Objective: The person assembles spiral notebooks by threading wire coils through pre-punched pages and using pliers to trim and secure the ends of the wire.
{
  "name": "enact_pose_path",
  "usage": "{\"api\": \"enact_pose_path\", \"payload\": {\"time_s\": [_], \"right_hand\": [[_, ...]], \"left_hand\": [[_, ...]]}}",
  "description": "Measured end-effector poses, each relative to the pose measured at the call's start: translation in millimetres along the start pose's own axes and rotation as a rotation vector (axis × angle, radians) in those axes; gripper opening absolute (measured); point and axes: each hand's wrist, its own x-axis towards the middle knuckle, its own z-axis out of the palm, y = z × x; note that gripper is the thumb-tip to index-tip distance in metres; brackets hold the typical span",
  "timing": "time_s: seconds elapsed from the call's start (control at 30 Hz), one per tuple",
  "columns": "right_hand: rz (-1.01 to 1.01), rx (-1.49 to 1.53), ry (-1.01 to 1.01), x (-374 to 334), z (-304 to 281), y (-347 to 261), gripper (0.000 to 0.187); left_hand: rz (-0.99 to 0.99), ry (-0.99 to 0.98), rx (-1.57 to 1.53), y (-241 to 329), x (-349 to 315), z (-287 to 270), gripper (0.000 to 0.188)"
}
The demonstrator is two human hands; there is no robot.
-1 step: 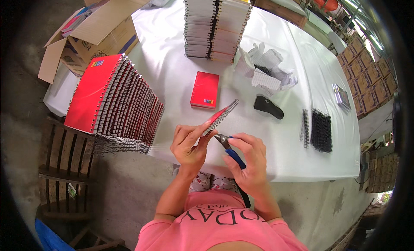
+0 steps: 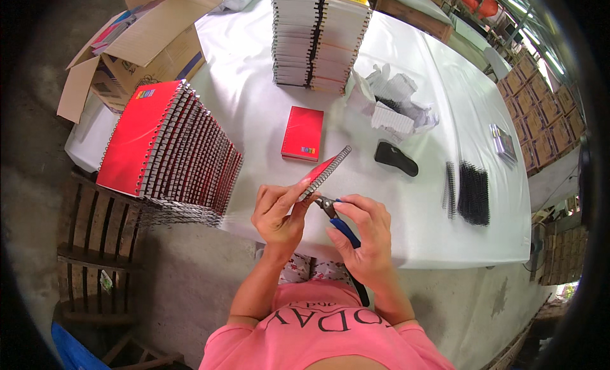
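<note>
Left hand (image 2: 277, 212): centre frame, fingers closed on a red notebook (image 2: 325, 171), held tilted, spiral edge toward the right.
Right hand (image 2: 361, 231): wrapped round blue-handled pliers (image 2: 335, 218), tip at the notebook's lower spiral end.
Red notebook pile (image 2: 168, 150): left, leaning.
Single notebook (image 2: 303, 133): flat, above the hands.
Tall stacks (image 2: 319, 36): top centre.
Black coils (image 2: 473, 192): right.
Carton (image 2: 136, 46): upper left.

One view only, from the person's head, facing steeply down; the hands sit near, low in the middle; the white table (image 2: 406, 84) stretches far and right; a cardboard box (image 2: 136, 49) lies far left; edges bend toward the rim.
</note>
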Motion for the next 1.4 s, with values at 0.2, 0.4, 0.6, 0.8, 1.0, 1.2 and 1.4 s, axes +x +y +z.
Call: {"api": "enact_pose_path", "payload": {"time_s": [0.2,0.4,0.6,0.8,1.0,1.2,1.4], "right_hand": [[-0.002,0.003,-0.06,2.7,4.6,0.6,0.036],[0.239,0.458,-0.237,-5.4,7.6,3.7,0.03],[0.684,1.384,-0.401,-15.3,16.5,7.4,0.029],[0.378,0.241,-0.192,-32.9,0.1,49.2,0.034],[0.497,-0.702,-0.179,-80.9,-10.7,120.4,0.038],[0.382,0.804,0.186,-14.2,6.8,47.7,0.055],[0.27,1.461,0.127,49.7,16.7,9.1,0.052]], "left_hand": [[0.016,0.027,-0.018,-2.2,-1.1,-0.2,0.044],[0.046,0.06,0.009,-1.2,-4.7,2.3,0.046],[0.042,0.054,-0.026,-6.0,-10.6,2.2,0.04],[-0.3,0.289,-0.353,-1.9,-0.2,8.2,0.038],[-0.628,0.258,-0.52,1.8,7.5,3.7,0.036],[-0.677,0.219,-0.952,32.3,7.3,-1.3,0.032],[-0.002,0.005,-0.195,83.7,26.2,-84.8,0.037]]}}
